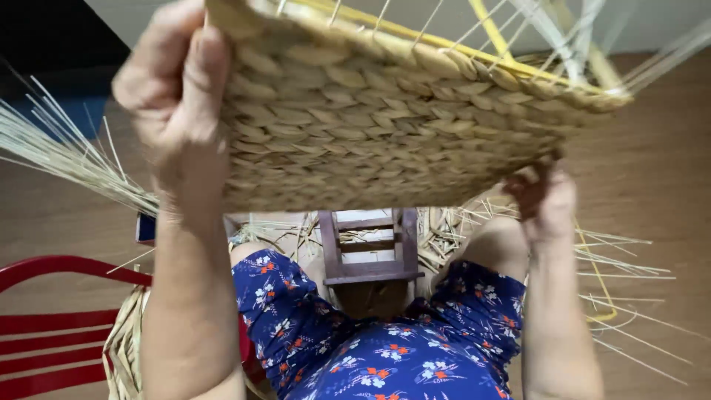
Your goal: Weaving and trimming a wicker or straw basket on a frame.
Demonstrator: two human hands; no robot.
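Hands, left point(174, 96) and right point(544, 196), grip coarse plaited straw basket point(378, 111), its bare ribs jutting.

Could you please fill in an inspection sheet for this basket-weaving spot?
Surface: brown wooden floor.
Job's things: half-woven straw basket held up, with a yellow frame and loose upright strands.
Clutter: loose straw on both sides; small wooden stool between the knees; red chair at left.
Grippers: left hand grips the basket's left edge; right hand holds its lower right corner.
Cables: nothing seen.
Surroundings: blue flowered clothing on the lap; pale wall at top.
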